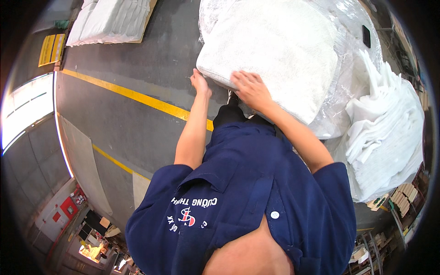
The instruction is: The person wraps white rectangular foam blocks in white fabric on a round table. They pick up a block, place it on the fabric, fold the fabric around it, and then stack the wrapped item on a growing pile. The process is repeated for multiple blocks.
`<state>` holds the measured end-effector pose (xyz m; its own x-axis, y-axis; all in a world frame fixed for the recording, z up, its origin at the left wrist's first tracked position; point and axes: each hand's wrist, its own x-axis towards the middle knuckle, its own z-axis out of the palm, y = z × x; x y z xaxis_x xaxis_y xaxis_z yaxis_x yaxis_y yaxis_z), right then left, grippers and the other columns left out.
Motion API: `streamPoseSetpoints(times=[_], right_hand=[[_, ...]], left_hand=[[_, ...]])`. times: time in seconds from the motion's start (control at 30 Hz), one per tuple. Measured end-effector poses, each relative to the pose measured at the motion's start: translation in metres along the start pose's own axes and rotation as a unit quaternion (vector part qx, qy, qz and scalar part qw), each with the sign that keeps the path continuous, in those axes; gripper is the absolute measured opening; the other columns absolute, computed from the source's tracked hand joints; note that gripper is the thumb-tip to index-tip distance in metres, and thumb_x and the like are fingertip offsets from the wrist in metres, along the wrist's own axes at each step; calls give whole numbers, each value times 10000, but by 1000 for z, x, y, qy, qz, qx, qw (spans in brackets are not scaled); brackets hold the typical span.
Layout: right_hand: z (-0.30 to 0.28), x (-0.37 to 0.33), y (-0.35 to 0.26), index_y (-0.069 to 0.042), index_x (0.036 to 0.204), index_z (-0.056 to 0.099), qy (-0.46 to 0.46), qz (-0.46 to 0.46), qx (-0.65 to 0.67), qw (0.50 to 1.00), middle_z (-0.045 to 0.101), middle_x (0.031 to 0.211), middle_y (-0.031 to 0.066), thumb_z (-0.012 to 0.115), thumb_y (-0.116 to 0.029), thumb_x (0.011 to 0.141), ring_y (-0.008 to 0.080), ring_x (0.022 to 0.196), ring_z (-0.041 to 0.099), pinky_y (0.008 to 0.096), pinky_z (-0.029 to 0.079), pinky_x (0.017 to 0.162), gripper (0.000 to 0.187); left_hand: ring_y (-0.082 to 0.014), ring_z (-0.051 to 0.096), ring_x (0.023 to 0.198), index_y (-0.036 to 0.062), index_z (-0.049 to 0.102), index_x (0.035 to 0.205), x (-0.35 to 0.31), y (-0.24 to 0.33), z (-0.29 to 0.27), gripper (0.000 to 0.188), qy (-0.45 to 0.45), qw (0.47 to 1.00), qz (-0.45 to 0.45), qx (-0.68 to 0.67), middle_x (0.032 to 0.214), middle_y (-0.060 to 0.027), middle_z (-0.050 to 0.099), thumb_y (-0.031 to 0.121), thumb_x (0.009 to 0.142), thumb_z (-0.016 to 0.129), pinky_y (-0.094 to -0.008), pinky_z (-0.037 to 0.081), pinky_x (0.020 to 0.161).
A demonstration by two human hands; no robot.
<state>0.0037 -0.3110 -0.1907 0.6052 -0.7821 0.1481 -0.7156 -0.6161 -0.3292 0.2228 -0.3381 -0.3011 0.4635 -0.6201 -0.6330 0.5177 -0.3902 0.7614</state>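
A thick white fabric pad (275, 50), soft and fuzzy on top, lies in front of me on clear plastic wrapping. At its near left corner is my left hand (200, 84), the fingers curled against the edge and partly hidden. My right hand (251, 90) rests on the near edge of the pad, palm down with its fingers stretched out, slightly blurred. What lies under the pad's near edge cannot be made out.
Clear plastic sheeting (350, 41) spreads to the right, with a black phone (366, 36) on it. Folded white fabric (385, 133) is heaped at the right. Another white stack (110, 20) stands far left, beyond a yellow floor line (133, 95).
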Motion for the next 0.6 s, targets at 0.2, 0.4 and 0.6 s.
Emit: streamPoseSetpoints(times=[0.2,0.4,0.6], right_hand=[[-6,4,9,-70,919,623,-17,67,23,997,604,963,70,687,-244,842,226,951,597,346,476,797,201],[11,27,12,-55,853,630,-66,7,-27,997,623,834,86,667,-216,815,239,847,641,364,538,687,169],[12,39,12,-48,836,602,-146,-37,-19,988,628,825,104,621,-164,825,263,825,651,379,551,684,118]], left_hand=[[-185,553,1067,100,506,1245,-46,-25,15,395,-79,982,-88,-149,1205,-56,568,417,1055,365,-392,456,905],[-152,610,821,123,501,1039,-35,-35,34,235,-1,980,-16,-199,935,-24,616,350,1060,443,-347,531,703],[-116,553,728,106,453,886,-22,-39,43,201,79,976,62,-192,771,1,542,226,1041,498,-299,489,640]])
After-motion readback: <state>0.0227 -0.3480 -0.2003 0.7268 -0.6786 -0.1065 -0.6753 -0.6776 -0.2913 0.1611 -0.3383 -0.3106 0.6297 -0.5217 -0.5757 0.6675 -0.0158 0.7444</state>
